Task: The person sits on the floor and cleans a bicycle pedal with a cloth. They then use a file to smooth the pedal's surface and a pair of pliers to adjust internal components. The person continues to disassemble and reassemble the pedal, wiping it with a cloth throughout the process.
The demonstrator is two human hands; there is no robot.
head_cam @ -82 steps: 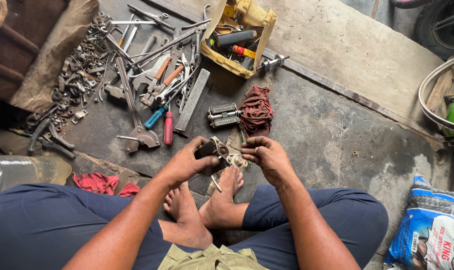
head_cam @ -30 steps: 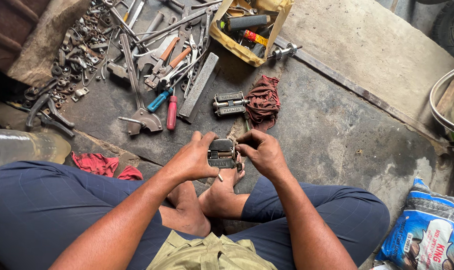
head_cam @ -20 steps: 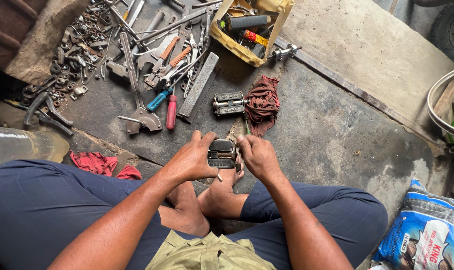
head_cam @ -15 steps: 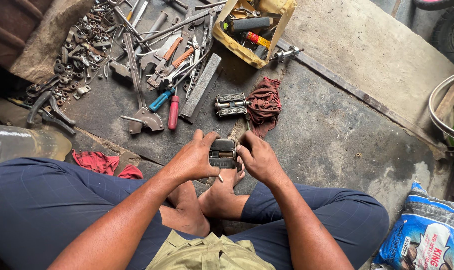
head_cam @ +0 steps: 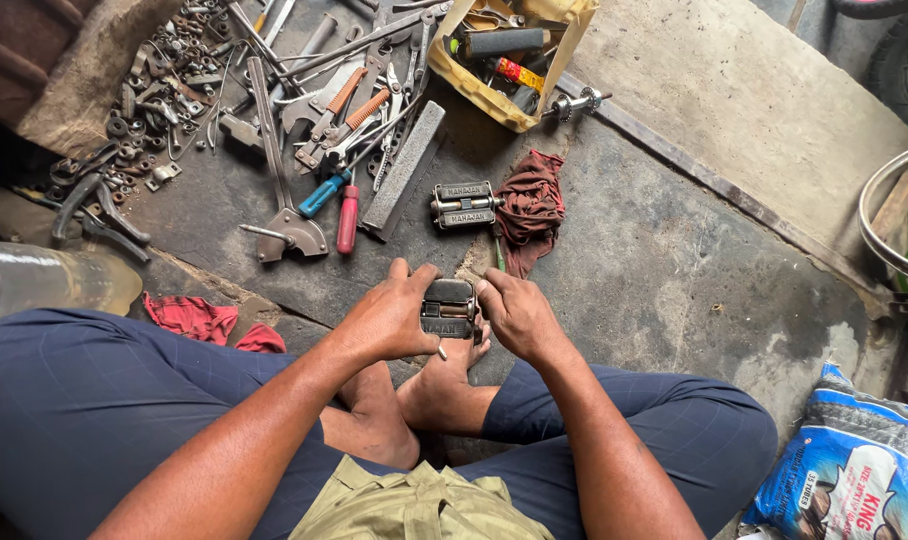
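I sit cross-legged on a concrete floor. Both hands hold a black bicycle pedal (head_cam: 449,306) over my bare feet. My left hand (head_cam: 392,314) grips its left end, thumb over the top. My right hand (head_cam: 515,314) grips its right end, fingers curled on the side. A thin metal pin sticks out below the pedal. A second, matching pedal (head_cam: 465,204) lies on the floor just ahead, touching a dark red rag (head_cam: 530,207).
Several tools lie at the upper left: a red screwdriver (head_cam: 347,219), a blue-handled one (head_cam: 325,192), a flat file (head_cam: 404,169), pliers, nuts and bolts. A yellow box of tools (head_cam: 504,58) stands at the top. A red cloth (head_cam: 202,320) lies left, a printed sack (head_cam: 852,470) lower right.
The pedal has turned in my hands and now sits squarely between them; my hands have closed on its two ends. The view has shifted slightly.
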